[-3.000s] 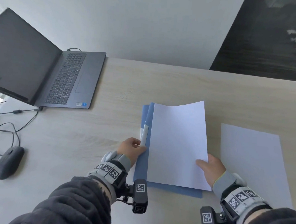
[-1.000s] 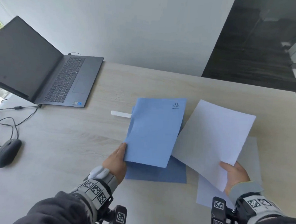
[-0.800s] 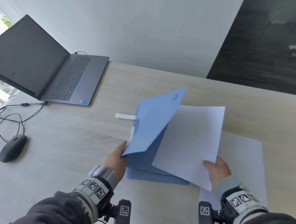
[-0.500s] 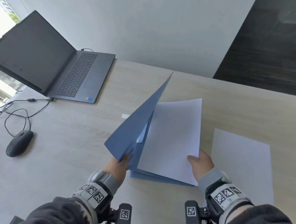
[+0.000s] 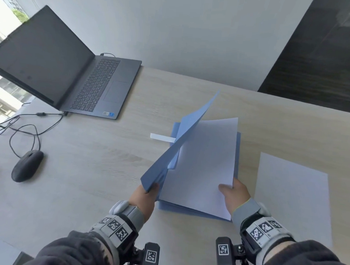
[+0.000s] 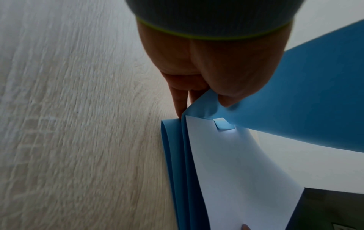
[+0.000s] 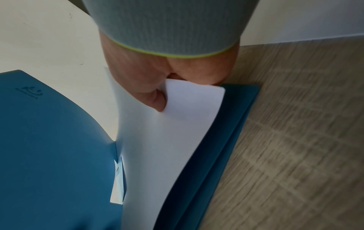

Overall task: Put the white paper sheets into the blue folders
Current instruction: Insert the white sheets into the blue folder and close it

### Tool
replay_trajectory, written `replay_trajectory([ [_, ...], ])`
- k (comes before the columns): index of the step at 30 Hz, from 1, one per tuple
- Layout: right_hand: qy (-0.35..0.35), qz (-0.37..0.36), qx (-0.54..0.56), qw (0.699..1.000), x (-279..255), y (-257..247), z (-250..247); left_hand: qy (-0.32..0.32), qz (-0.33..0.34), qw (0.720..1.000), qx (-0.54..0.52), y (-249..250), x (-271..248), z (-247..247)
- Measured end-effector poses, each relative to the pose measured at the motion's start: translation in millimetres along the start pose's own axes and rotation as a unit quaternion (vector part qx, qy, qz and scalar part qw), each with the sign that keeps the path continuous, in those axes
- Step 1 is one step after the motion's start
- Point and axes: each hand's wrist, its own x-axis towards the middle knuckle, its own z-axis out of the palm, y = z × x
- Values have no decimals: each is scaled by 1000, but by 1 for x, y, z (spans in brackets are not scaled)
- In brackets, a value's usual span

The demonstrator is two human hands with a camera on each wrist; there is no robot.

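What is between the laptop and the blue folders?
A small white strip lies on the table there, its right end tucked under the raised cover of the blue folders. The rest toward the laptop is bare wood, seen in the head view.

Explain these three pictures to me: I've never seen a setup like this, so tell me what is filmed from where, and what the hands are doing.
No machine here: a person wears three cameras. The wide picture comes from the head; the two close ones look along each wrist. On the wooden desk lie a laptop, a mouse, blue folders and a spare white sheet. The left hand pinches the top folder's cover by its corner and holds it raised. The right hand pinches a white paper sheet that lies in the open folder.
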Motion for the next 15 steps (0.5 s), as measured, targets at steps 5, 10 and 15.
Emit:
replay_trajectory([
  [5,-1,8,6,1000,2,-2,1,8,19,1000,6,24,-22,-5],
  [10,-20,12,-11,1000,6,-3,-1,-68,138,988,28,26,-23,-2],
  [15,-68,78,64,993,6,-8,-5,-83,180,963,183,14,-17,5],
])
